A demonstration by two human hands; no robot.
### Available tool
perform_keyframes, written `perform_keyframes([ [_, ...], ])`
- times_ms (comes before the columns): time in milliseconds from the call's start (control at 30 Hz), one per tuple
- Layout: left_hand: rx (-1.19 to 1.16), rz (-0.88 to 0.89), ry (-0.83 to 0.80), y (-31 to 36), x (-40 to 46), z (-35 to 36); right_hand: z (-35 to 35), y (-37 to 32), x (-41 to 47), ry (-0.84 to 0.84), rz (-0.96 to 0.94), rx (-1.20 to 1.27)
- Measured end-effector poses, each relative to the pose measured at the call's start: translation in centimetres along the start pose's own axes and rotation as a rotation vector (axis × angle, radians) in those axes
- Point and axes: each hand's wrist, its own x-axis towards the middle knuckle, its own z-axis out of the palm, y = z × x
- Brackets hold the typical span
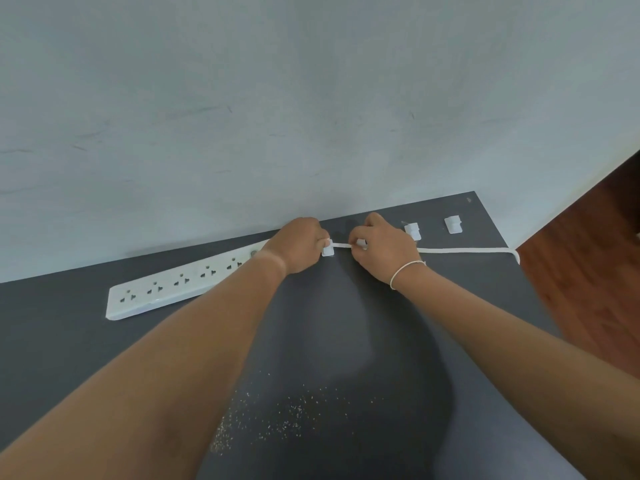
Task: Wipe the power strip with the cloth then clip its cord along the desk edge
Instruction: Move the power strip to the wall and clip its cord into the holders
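Note:
A white power strip [166, 289] with several sockets lies on the dark grey desk [329, 341], close to the wall. Its white cord [464, 250] runs right along the desk and drops over the right edge. My left hand [298, 245] pinches the cord at a small white clip [327, 250] stuck to the desk. My right hand [381, 251] grips the cord just right of that clip, partly covering another clip [361, 242]. The short cord piece between my hands lies over the clip. No cloth is in view.
Two more white clips [413, 231] [453, 224] sit near the desk's far right corner. A pale wall [311, 98] rises right behind the desk. Light crumbs [277, 417] speckle the near desk. Brown wooden floor [588, 271] lies beyond the right edge.

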Motion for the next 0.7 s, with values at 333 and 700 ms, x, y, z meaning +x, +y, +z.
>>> perform_keyframes([
  [333,-0.011,-0.041,0.046,1.4,0.0,-0.2,-1.8,2.7,-1.5,-0.047,0.017,0.134],
  [700,-0.135,0.017,-0.019,4.9,1.3,0.1,-1.9,4.2,-2.1,0.019,0.025,0.138],
])
